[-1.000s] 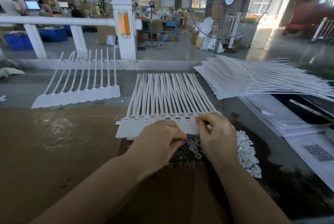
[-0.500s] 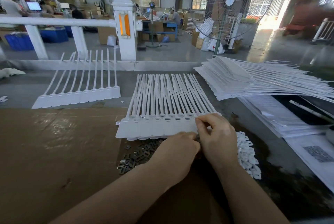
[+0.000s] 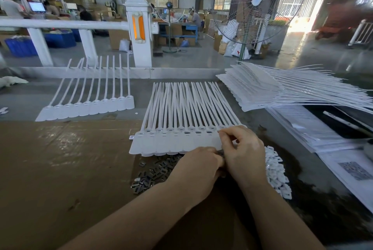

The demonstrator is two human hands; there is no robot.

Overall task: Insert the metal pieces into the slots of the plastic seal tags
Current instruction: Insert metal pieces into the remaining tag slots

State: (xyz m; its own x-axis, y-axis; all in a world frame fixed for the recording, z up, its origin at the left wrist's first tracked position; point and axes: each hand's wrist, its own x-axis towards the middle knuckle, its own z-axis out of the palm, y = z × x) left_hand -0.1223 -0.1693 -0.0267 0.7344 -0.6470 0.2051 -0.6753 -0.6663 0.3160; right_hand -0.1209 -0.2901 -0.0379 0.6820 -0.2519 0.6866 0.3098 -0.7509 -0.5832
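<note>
Factory floor behind, big pedestal fan (image 3: 256,1) upper right, white railing post (image 3: 138,32) with orange insert centre-left, people at benches far back. The surface (image 3: 30,98) is grey, with a brown cardboard sheet (image 3: 60,169) covering its near part. Working row of seal tags (image 3: 181,128) sits centre, heads overlapping in a line toward the person, tails fanned away; slots visible on most heads. Second row of tags (image 3: 90,106), spread out, lies to the left, well apart. Large stack of tags (image 3: 272,90) at right, tails pointing right, resting on printed paper sheets (image 3: 323,134). Metal pieces (image 3: 153,171), small and dark, are heaped on the cardboard just in front of the working row, partly hidden by the left hand. Pile of small white plastic parts (image 3: 276,171) lies just beside the right hand, on its right. Left hand (image 3: 197,169) is curled, knuckles up, fingertips at the near edge of the tag heads and touching the right hand; looks like it grips something small, but what it grips is hidden. Right hand (image 3: 242,153) is at the rightmost tag heads, thumb and forefinger pinched together over a slot there; can't tell whether a metal piece is between them, too small to resolve. Both forearms enter from the bottom edge.
</note>
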